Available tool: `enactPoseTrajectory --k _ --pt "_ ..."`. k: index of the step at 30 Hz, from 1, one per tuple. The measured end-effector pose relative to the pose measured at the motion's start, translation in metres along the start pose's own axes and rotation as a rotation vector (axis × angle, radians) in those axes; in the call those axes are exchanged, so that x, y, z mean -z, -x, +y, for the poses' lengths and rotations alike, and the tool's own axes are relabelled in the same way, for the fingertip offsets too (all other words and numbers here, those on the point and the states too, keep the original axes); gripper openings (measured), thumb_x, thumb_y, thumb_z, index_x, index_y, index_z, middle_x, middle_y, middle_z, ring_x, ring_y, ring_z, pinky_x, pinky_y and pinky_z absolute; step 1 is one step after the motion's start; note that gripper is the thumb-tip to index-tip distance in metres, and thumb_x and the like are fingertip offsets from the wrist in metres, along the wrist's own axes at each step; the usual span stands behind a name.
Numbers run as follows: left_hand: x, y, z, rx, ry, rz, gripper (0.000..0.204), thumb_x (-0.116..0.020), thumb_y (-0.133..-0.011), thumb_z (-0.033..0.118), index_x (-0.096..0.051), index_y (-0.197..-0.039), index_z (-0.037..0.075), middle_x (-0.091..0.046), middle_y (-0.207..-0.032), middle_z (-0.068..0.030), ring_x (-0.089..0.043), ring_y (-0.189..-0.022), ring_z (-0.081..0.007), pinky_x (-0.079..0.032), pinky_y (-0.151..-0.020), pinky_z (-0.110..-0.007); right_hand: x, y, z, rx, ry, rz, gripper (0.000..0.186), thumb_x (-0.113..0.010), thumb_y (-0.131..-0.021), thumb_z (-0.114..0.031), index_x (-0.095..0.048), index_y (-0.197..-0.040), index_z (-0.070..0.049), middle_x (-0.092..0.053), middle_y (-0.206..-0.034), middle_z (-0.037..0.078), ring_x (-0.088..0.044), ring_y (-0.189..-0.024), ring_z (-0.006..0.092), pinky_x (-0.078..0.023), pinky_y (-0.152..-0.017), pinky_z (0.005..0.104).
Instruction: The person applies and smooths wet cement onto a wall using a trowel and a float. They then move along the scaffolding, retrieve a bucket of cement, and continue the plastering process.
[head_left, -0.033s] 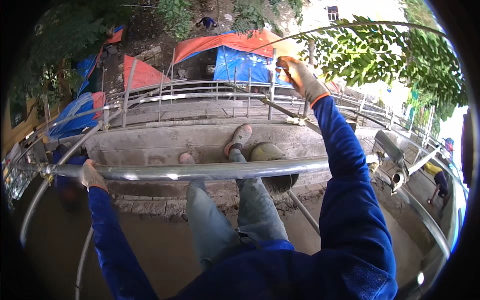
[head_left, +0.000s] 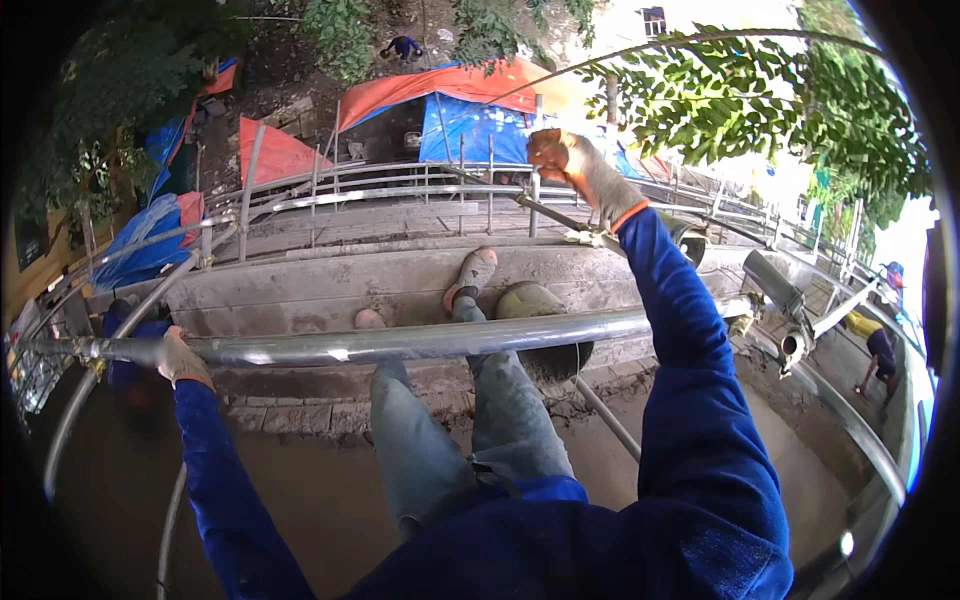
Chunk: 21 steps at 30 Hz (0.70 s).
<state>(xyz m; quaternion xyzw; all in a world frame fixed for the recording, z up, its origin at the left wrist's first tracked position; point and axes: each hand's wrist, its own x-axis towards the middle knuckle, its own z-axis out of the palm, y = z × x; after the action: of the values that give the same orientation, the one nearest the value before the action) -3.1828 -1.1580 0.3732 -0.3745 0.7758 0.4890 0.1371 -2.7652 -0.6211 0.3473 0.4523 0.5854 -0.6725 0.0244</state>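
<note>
My left hand (head_left: 183, 360), in a pale glove, grips a long horizontal steel pipe (head_left: 420, 338) that crosses in front of my body. My right hand (head_left: 575, 175), gloved with orange fingers, is raised beyond the pipe with curled fingers, below a thin cable (head_left: 700, 37); whether it holds anything is unclear. My legs reach under the pipe, the feet against a grey concrete ledge (head_left: 250, 292). Beside my right foot a greenish rounded container (head_left: 528, 300) is partly hidden by the pipe. A pipe joint with clamps (head_left: 792, 345) is at the right.
A co-worker in yellow (head_left: 870, 335) bends at the right; a person in dark blue (head_left: 135, 340) is at the left. Scaffold rails (head_left: 400, 170) run beyond the ledge. Orange and blue tarps (head_left: 475, 135), trees (head_left: 750, 100) and another person (head_left: 403, 47) are farther below.
My right hand has moved down and a little left, its fingers still curled. My left hand stays on the pipe. The view has shifted slightly.
</note>
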Motion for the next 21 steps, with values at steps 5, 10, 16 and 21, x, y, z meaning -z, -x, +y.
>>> enactPoseTrajectory --k 5,10,16,21 --pt "0.017 -0.054 -0.017 -0.078 -0.138 0.089 0.019 -0.068 -0.072 0.019 -0.06 -0.074 0.001 -0.059 -0.075 -0.0074 -0.056 -0.063 -0.0218 -0.045 -0.059 -0.04 -0.066 0.167 -0.001 -0.019 0.726 0.002 0.037 -0.065 -0.091 -0.029 -0.064 -0.115 -0.002 -0.071 -0.093 0.016 -0.07 -0.087 0.027 -0.053 -0.078 0.0363" --pt "0.025 -0.109 -0.036 -0.045 0.064 -0.029 0.025 -0.072 -0.08 0.023 -0.064 -0.086 0.0 -0.062 -0.081 -0.0102 -0.057 -0.066 -0.0235 -0.047 -0.061 -0.041 -0.076 0.218 0.037 -0.036 0.866 0.513 0.029 -0.057 -0.092 -0.036 -0.068 -0.096 -0.01 -0.068 -0.085 0.018 -0.066 -0.082 0.0392 -0.05 -0.074 0.0486" --pt "0.004 -0.053 -0.023 -0.032 -0.047 0.06 0.035 -0.076 -0.082 0.022 -0.064 -0.102 -0.005 -0.069 -0.095 -0.0144 -0.066 -0.077 -0.0266 -0.055 -0.07 -0.042 -0.098 0.237 0.035 -0.002 0.899 0.82 0.025 -0.058 -0.091 -0.033 -0.068 -0.095 -0.011 -0.067 -0.083 0.017 -0.065 -0.08 0.0379 -0.05 -0.071 0.0464" --pt "0.035 -0.095 -0.024 0.038 0.118 -0.047 0.038 -0.073 -0.084 0.02 -0.062 -0.11 -0.005 -0.068 -0.104 -0.0181 -0.067 -0.087 -0.029 -0.054 -0.079 -0.044 -0.112 0.228 0.02 -0.01 0.919 0.806 0.024 -0.058 -0.091 -0.033 -0.068 -0.095 -0.013 -0.067 -0.08 0.017 -0.065 -0.08 0.0388 -0.05 -0.071 0.0474"
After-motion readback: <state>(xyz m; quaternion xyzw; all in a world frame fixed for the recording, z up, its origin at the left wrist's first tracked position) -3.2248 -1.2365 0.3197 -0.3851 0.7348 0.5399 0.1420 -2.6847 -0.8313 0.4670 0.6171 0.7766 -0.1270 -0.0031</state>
